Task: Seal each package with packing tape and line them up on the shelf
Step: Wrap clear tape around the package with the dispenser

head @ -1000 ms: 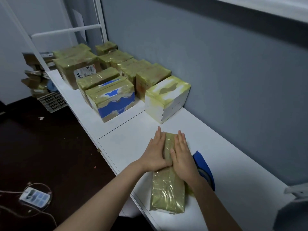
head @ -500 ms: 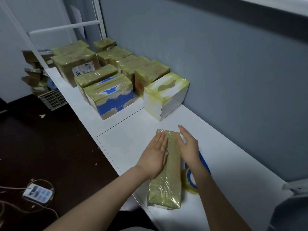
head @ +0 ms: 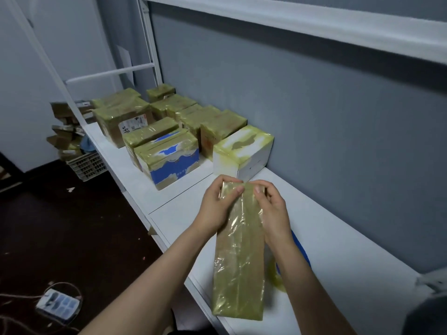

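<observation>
Both hands had left their flat press on top of the long package (head: 238, 262) and moved to its far end, fingers now curled round it.

On the white shelf (head: 338, 226), along the grey wall, a double row of sealed packages (head: 169, 131) filled the far left end. A white box (head: 244, 151) stood at the back edge as the nearest of them. The long package, wrapped in yellowish tape, lay lengthwise across the shelf, its near end at the front edge and its far end just short of the white box. A tape roll (head: 278, 279) on a blue holder sat just beside it on the right, partly hidden by the forearm.

The left hand (head: 215, 209) gripped the far left corner and the right hand (head: 273, 209) the far right corner, each with its thumb laid on top and fingers wrapped over the end. Both wrists were bent down and the forearms ran alongside the package.

The package looked sealed, so the step appeared to be rubbing down the tape at that end before carrying it to the row. It would go best with thumbs running outward to flatten the wrinkled film. A long, narrow package held by one end could sag, so one hand might shift toward the middle before the lift. The free place seemed to be just beside the white box.
</observation>
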